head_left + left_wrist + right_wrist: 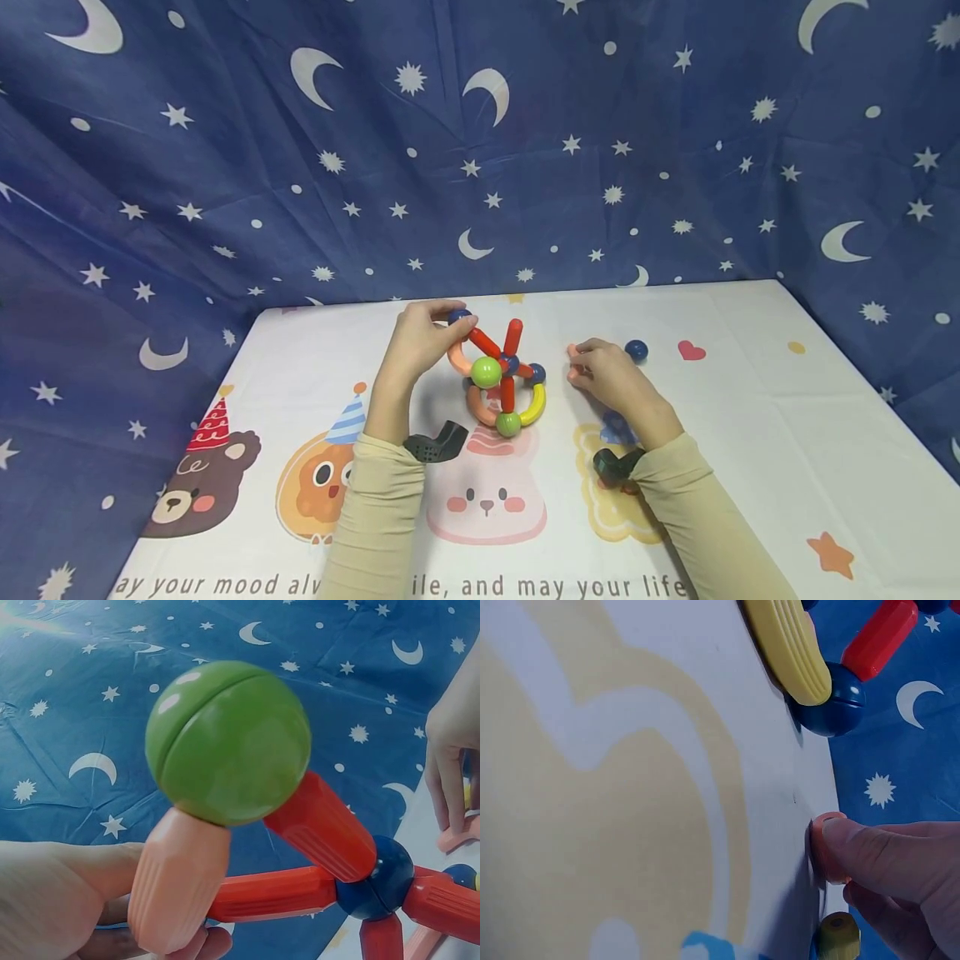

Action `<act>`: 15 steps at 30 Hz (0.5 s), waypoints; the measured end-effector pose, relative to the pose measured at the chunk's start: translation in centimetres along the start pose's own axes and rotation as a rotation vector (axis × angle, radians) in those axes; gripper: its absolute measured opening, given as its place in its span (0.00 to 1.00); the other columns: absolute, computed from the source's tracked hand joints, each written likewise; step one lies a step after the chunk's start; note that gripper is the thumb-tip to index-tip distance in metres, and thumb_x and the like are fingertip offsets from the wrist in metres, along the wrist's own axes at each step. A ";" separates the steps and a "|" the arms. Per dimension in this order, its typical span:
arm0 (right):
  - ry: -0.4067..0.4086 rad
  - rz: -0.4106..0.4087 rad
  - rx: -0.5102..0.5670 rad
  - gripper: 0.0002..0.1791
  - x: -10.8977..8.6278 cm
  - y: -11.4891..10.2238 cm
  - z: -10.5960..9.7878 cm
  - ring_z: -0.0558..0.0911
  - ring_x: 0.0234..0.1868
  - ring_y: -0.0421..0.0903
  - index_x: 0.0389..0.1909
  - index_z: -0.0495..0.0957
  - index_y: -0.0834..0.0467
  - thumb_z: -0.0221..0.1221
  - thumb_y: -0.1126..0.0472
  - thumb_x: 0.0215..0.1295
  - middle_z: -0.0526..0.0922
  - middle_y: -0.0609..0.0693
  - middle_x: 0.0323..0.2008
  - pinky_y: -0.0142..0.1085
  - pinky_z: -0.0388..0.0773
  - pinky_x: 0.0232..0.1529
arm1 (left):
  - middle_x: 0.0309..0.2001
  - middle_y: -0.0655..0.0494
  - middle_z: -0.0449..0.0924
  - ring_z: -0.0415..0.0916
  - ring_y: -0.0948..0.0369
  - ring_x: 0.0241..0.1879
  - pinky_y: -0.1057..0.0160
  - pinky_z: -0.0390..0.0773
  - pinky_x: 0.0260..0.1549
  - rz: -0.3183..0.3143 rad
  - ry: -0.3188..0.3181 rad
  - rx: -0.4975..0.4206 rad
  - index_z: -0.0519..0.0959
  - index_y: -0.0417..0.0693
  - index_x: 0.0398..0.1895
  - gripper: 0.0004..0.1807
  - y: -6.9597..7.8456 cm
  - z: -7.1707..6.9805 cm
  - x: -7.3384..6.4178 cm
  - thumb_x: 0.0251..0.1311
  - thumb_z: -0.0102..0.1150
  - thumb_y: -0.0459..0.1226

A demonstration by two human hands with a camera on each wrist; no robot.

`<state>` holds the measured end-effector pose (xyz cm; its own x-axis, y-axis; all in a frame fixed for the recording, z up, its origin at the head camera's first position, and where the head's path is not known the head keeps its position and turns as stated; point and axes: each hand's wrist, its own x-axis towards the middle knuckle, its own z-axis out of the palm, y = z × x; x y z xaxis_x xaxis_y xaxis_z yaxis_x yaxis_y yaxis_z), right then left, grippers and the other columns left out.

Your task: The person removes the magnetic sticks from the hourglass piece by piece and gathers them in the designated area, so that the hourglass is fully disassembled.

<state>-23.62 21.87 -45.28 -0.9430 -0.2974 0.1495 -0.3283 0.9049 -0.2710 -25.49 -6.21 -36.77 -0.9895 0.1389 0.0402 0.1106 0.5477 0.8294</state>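
The left hand [420, 337] is reaching up from a beige sleeve, wrist bending to the right, with thumb and fingers closing around a dark blue ball [457, 316] at the upper left corner of a toy structure [509, 364]. The right hand [611, 375] is slanting inward from the other side, its fingers pointing down and left, low over the table [720, 400]; thumb and fingers are pinching a peach piece [829, 847], though whether that piece is touching the cloth cannot be told. Neither of the hands is spreading wide.

The structure is standing near the middle of the table, between the hands. Glossy red rods [513, 336] are radiating from a blue ball at its centre, one pointing upward with a free end. A bright green ball [229, 742] with a seam is joining a ridged peach arc [180, 881] and a red rod on the side nearest the person. Below, a second green ball [508, 423] is linking another peach arc and a yellow arc [534, 404], the latter curving to a blue ball at right. A loose blue ball [636, 350] is lying just beyond the right hand.
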 end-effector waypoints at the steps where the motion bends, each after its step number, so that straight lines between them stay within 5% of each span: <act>1: -0.004 0.002 0.001 0.12 0.0 0.0 0.0 0.81 0.51 0.58 0.38 0.85 0.64 0.66 0.60 0.57 0.82 0.62 0.48 0.47 0.76 0.54 | 0.47 0.49 0.83 0.82 0.56 0.45 0.57 0.80 0.40 -0.003 0.003 -0.004 0.79 0.48 0.53 0.22 0.0 0.0 0.0 0.56 0.64 0.46; 15: -0.012 0.001 0.008 0.14 -0.1 0.3 -0.1 0.80 0.51 0.57 0.41 0.84 0.65 0.66 0.60 0.57 0.81 0.62 0.49 0.46 0.77 0.52 | 0.43 0.50 0.84 0.81 0.56 0.46 0.58 0.79 0.40 -0.018 0.019 -0.013 0.80 0.47 0.48 0.20 0.2 -0.1 -0.1 0.55 0.65 0.48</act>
<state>-23.64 22.17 -45.22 -0.9438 -0.3007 0.1375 -0.3281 0.9027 -0.2783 -25.40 -6.16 -36.54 -0.9929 0.1135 0.0361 0.0921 0.5394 0.8370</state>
